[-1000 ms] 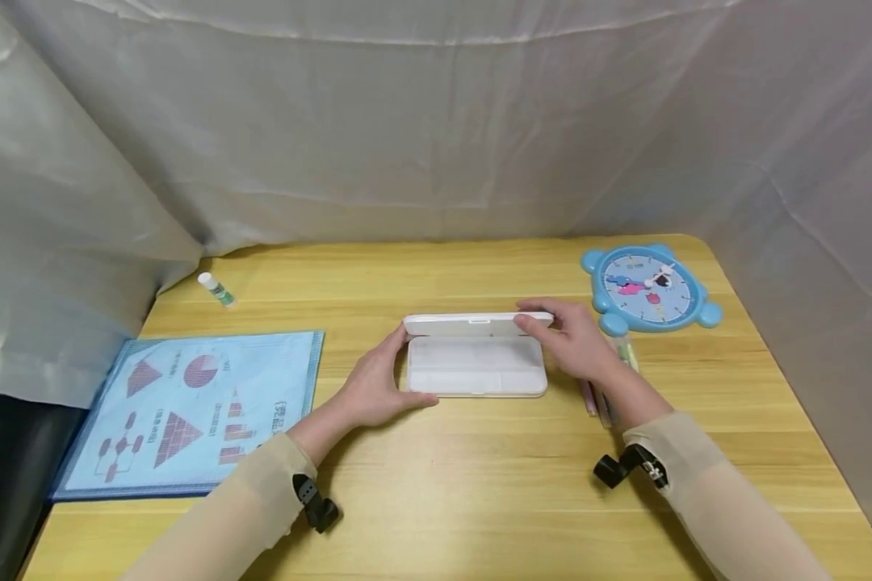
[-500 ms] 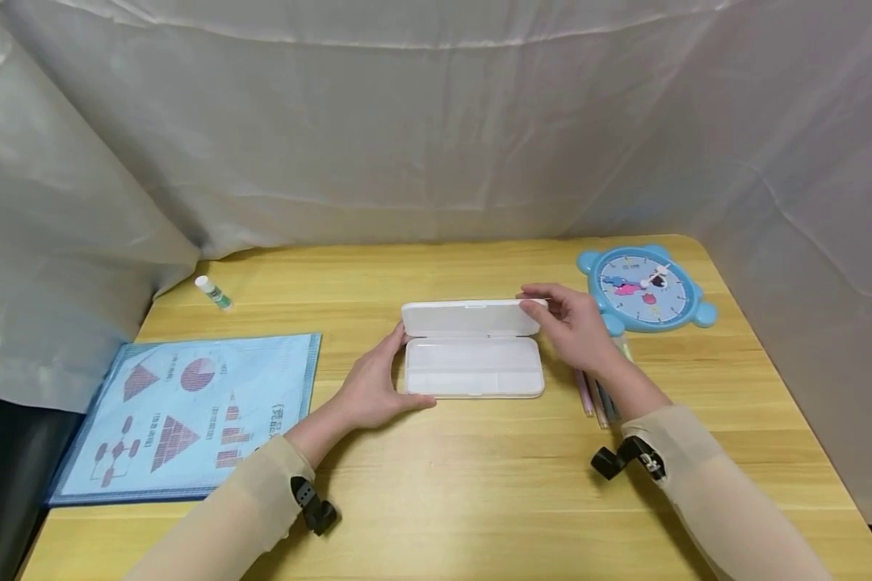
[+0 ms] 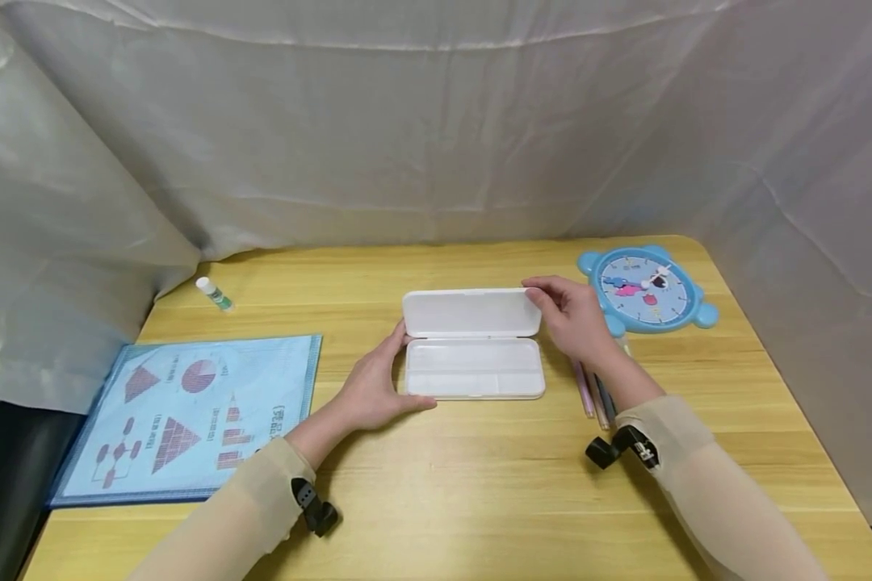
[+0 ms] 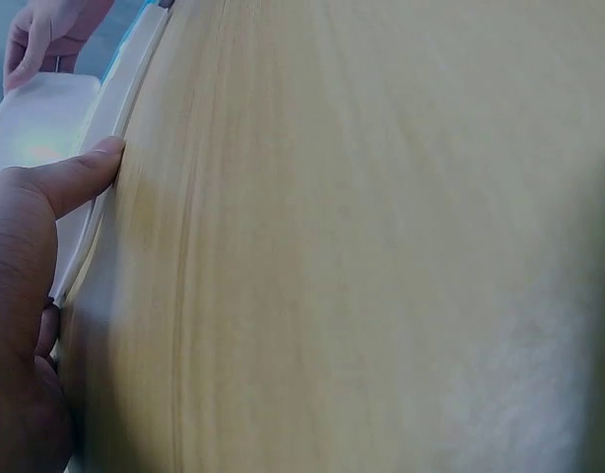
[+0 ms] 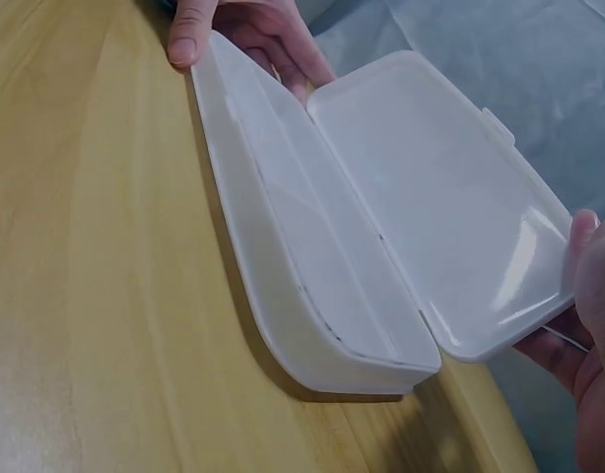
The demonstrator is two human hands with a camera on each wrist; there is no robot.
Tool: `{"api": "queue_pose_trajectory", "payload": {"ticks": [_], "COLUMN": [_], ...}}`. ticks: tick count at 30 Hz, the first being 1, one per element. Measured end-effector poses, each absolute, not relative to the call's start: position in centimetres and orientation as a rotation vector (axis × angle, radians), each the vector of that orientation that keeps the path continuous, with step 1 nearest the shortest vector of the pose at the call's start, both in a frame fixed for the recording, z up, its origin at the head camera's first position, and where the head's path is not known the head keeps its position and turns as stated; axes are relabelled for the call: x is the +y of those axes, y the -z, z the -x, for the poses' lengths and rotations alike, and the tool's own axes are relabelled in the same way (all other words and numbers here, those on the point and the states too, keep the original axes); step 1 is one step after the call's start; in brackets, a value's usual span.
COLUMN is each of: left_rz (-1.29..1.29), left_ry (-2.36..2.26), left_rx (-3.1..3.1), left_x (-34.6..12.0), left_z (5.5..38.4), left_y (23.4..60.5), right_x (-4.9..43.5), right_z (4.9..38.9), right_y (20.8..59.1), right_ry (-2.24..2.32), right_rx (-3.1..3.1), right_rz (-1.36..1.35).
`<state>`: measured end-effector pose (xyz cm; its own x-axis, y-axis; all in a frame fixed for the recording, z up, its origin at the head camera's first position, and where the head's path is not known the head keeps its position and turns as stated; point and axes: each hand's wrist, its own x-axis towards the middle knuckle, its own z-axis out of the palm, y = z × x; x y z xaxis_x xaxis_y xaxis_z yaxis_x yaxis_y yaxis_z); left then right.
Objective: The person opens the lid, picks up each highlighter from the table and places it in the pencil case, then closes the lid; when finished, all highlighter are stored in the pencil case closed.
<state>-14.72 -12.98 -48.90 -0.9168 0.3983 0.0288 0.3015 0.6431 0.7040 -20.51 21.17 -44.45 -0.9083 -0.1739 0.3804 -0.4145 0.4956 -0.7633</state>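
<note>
A white plastic pencil case lies on the table with its lid raised on the back hinge; its compartments hold nothing. My left hand grips the case's left end, thumb along the front edge and fingers behind. Between thumb and fingers, my right hand pinches the right corner of the lid. In the right wrist view the lid leans well back from the tray. The left wrist view shows the left thumb pressing on the case's front rim.
Several pens lie partly under the right forearm. Behind them is a blue toy clock. A blue document pouch lies at the left, with a glue stick beyond it. Grey cloth hangs along the table's back.
My right hand has swung the lid up and back, from a low angle to nearly upright or beyond. The left hand has kept its place on the case.
</note>
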Motion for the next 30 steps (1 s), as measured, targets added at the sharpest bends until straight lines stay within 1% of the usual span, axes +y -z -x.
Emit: {"api": "queue_pose_trajectory", "payload": {"ticks": [11, 20, 30], "left_rz": [-0.584, -0.586, -0.6], "left_ry": [-1.137, -1.148, -1.123], "left_rx": [2.733, 2.73, 2.717], "left_x": [-13.3, -13.1, -13.1], "left_z": [14.6, 14.6, 14.8], "left_y": [49.0, 48.7, 48.7], "right_x": [20.7, 20.5, 20.6], "right_z": [21.0, 21.4, 22.0], "right_y": [44.7, 44.8, 45.0], "right_ry": [-1.384, -1.407, -1.398], "right_rx": [-2.493, -2.538, -2.576], "right_rz": [-0.455, -0.346, -0.318]}}
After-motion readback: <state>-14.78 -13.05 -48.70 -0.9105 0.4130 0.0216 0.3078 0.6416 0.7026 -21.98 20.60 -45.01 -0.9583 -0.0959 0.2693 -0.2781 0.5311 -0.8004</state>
